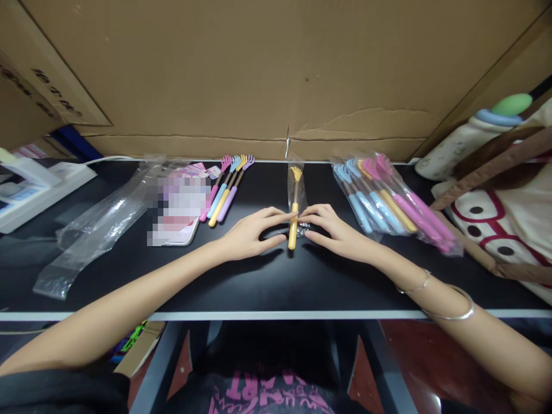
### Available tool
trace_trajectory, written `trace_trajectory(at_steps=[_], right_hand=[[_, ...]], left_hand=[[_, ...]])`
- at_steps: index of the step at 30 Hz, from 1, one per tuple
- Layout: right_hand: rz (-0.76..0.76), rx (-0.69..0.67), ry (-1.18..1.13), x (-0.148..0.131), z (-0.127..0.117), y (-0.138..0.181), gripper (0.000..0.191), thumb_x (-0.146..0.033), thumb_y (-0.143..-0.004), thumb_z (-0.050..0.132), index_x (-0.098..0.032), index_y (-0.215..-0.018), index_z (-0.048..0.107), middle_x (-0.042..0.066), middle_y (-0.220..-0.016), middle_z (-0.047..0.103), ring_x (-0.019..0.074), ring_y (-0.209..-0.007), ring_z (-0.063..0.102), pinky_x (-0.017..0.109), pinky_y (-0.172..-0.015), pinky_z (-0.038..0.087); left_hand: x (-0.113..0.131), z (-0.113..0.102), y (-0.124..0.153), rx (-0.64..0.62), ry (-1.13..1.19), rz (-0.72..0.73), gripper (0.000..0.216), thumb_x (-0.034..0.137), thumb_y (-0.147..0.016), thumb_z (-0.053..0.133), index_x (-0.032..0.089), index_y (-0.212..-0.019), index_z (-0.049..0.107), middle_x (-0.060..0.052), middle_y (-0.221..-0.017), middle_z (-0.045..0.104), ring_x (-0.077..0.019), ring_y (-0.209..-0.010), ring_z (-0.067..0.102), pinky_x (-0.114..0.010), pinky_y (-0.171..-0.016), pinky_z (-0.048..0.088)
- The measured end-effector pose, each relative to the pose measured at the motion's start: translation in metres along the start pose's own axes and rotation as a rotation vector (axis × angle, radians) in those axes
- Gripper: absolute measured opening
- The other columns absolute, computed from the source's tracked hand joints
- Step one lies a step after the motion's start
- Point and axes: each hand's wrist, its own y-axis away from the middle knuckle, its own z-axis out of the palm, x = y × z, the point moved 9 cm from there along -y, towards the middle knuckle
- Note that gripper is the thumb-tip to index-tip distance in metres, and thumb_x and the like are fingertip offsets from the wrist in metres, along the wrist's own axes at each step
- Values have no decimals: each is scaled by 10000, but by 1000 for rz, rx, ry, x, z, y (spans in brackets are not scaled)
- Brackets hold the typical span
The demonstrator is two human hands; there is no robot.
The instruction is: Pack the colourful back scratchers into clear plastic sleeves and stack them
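In the middle of the black table (254, 287) lies a yellow back scratcher (292, 233), its claw end pointing away from me. A clear plastic sleeve (302, 198) is around its upper part, and the handle's lower end sticks out. From the left side, my left hand (252, 233) reaches the handle with stretched fingers, one fingertip on it. My right hand (330, 230) is on the other side, fingers extended and apart, the tips at the sleeve's edge by the handle. Whether the right fingertips press on the plastic, I cannot tell.
Bare back scratchers (222, 204) in several colours lie left, beside a blurred-out phone-like object (190, 233) and empty plastic sleeves (103, 218). Several wrapped back scratchers (383, 201) lie right. A power strip (47, 192), a bottle (468, 141), a bag (509, 224) and cardboard (259, 69) border the table.
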Motion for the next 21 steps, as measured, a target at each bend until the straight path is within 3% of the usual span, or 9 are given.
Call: trace_trajectory(at_steps=[9,15,21], right_hand=[[135,-5,-302,3,-2,-4,445,-517,-919,537,-228,-1238,654,92,-1232,656,280,-1207,546,531,-1097,358],[276,-36,-792,4,13,-3,435,-504,-869,643,-214,-1188,698,87,-1248,692,253,-1189,601,463,-1116,358],[285,-58,-1067,-1,19,-5,411,-509,-887,619,-216,-1163,701,99,-1218,705,228,-1129,641,453,-1104,378]], left_hand=[[17,-13,-3,184,55,93,464,261,-943,561,230,-1403,508,-101,-1368,552,-216,-1260,544,-368,-1080,446],[32,-19,-5,338,-145,226,361,164,-958,514,229,-1309,575,-63,-1289,653,-180,-1128,611,-338,-963,502],[25,-24,-3,415,-274,160,273,165,-956,524,232,-1194,640,-19,-1108,721,-122,-939,661,-219,-801,528]])
